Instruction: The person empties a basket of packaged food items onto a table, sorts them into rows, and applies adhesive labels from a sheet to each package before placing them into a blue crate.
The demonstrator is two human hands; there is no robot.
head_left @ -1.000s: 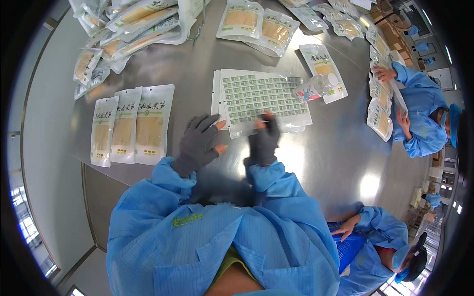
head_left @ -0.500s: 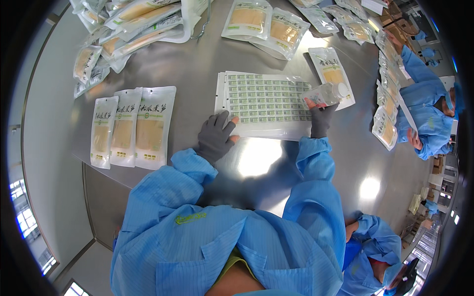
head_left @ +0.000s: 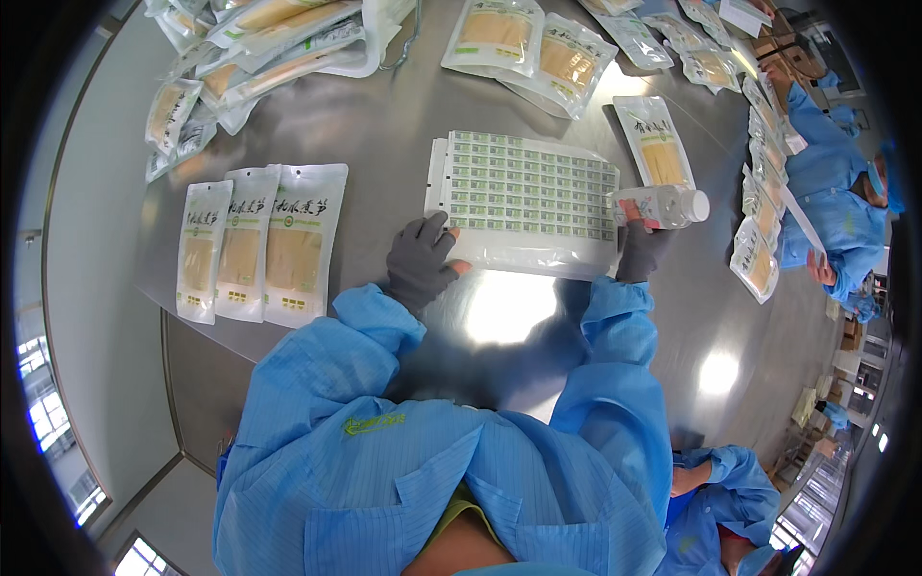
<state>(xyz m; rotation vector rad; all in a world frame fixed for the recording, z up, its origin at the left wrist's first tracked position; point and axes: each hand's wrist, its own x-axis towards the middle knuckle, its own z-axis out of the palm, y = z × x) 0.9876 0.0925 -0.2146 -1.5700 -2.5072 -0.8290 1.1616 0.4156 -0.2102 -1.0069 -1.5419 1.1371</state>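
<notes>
A stack of label sheets [head_left: 533,187], printed with rows of small green-and-white stickers, lies on the steel table in front of me. My left hand [head_left: 421,264], in a grey glove with bare fingertips, rests at the stack's lower left edge with its fingers apart. My right hand [head_left: 642,252], gloved the same way, is closed around a clear plastic bottle [head_left: 663,206] with a white cap. The bottle is tilted over at the stack's right edge, its cap pointing right. Just beyond it lies a single pouch [head_left: 655,139] of pale yellow food.
Three overlapping pouches [head_left: 293,245] lie at the left. More pouches [head_left: 279,43] are heaped at the far left, with others [head_left: 533,58] at the back. At the right, a co-worker in blue [head_left: 826,182] stands beside a row of pouches [head_left: 756,252]. Another person [head_left: 720,499] is at the lower right.
My right hand has moved right with the bottle, which now lies beyond the sheets' right edge rather than over them. My left hand has stayed by the stack's lower left edge.
</notes>
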